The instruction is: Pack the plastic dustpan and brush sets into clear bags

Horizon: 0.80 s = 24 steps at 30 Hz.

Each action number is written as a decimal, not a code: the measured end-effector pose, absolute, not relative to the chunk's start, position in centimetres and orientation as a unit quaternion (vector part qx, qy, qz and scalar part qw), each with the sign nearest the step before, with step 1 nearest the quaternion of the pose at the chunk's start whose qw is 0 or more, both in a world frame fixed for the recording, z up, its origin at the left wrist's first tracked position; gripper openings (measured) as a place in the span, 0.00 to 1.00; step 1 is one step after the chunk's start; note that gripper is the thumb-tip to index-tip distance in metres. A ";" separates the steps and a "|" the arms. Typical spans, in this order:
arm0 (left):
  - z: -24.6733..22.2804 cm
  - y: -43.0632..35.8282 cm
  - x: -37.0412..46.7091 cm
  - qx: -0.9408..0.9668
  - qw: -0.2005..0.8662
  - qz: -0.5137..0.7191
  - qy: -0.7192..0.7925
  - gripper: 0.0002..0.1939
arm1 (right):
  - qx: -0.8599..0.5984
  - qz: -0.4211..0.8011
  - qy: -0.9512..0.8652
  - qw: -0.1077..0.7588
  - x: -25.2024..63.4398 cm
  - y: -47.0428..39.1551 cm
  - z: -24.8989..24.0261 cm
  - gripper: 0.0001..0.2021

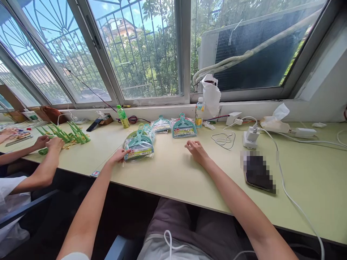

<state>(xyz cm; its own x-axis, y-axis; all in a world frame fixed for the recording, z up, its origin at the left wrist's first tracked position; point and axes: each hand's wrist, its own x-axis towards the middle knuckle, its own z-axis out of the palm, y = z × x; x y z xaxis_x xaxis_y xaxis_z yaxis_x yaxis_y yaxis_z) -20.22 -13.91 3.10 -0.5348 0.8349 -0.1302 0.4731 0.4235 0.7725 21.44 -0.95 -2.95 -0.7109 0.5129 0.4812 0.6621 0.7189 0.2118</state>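
My left hand [119, 156] holds the edge of a clear-wrapped teal dustpan-and-brush set [139, 147] at the left of centre. Its fingers are closed on the plastic. Behind that set lie more wrapped sets, partly covered. Another wrapped set [161, 125] sits further back, towards the window. A separate teal set with a pink-edged handle [184, 127] lies to its right. My right hand [197, 151] rests just in front of this one, not touching it, with its fingers bent and apart and nothing in them.
Green bottle [123, 117] and orange-labelled bottle [199, 112] stand at the back. Chargers [251, 137], white cables and a phone [258, 173] lie right. At the left, another person's hands [54, 143] work beside green plastic stems [73, 134]. The table's front edge [173, 199] runs before my lap.
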 end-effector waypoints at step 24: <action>-0.5 0.7 3.0 0.266 0.606 0.608 0.437 0.12 | -0.511 0.123 -0.512 0.680 22.7 0.8 -2.4 0.17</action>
